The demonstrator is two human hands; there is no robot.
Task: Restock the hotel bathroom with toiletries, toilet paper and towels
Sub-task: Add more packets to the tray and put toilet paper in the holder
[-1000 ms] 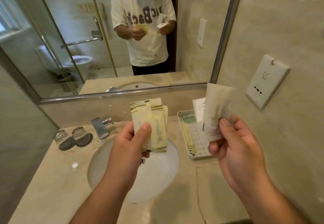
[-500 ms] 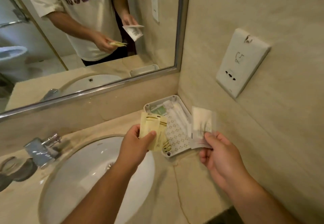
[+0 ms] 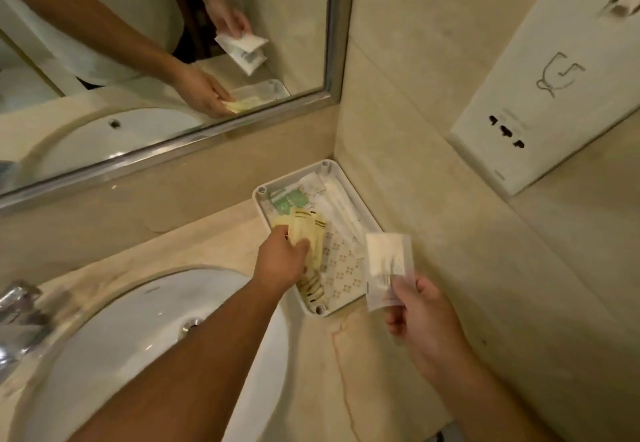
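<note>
Moved my left hand forward: it now pinches yellow sachets over the tray, far right on the tabletop. My right hand pinches white packets beside the tray's right edge.

— How does the beige veined stone bench look?
— Polished, smooth, faintly glossy. The round white ceramic basin shines harder, and the chrome metal tap is bright.
— And the rectangular white plastic tray?
— Matt, with a patterned floor. The pale yellow sachets look like slick plastic film, the white packets papery and dull. The silver metal mirror frame looks brushed.
</note>
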